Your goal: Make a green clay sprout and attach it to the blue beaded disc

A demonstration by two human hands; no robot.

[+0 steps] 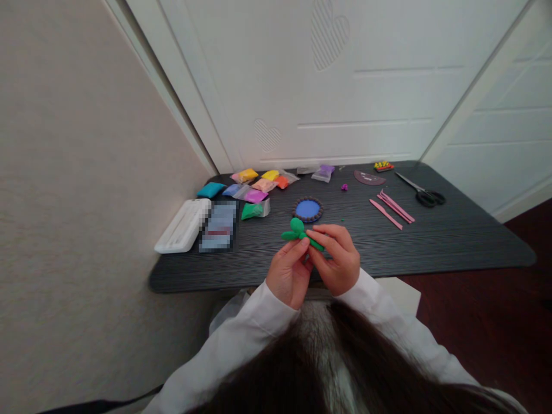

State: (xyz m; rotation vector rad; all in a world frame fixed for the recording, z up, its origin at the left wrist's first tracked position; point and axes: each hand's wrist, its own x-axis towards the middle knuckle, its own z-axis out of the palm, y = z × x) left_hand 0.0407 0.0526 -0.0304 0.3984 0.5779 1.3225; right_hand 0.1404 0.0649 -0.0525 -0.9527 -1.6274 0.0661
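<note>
Green clay [296,225] is up in both hands, over the near part of the bench [245,261]. It has a round ball on it, a flat bit that points to nine o'clock and a long bit that points to four o'clock. The left hand [288,273] is pinched on the clay, with its thumb on top. The right hand [338,256] is closed on the long bit, and its fingers bend over it.

Think of the clay as the middle of a clock, with twelve at the door [259,75]. Just past the clay, at one o'clock, lies a blue disc [307,209] with brown balls all round its edge. At ten o'clock is a green bag [254,211], and a teal bag [211,190] sits farther off that way. A yellow bag [271,175] lies at eleven o'clock, and a purple bag [325,172] at one o'clock. A white box [183,226] is out at nine o'clock. A small purple lump [344,187] is between one and two o'clock. Pink tools [394,206] lie between two and three o'clock, with black scissors [425,196] just past them.
</note>
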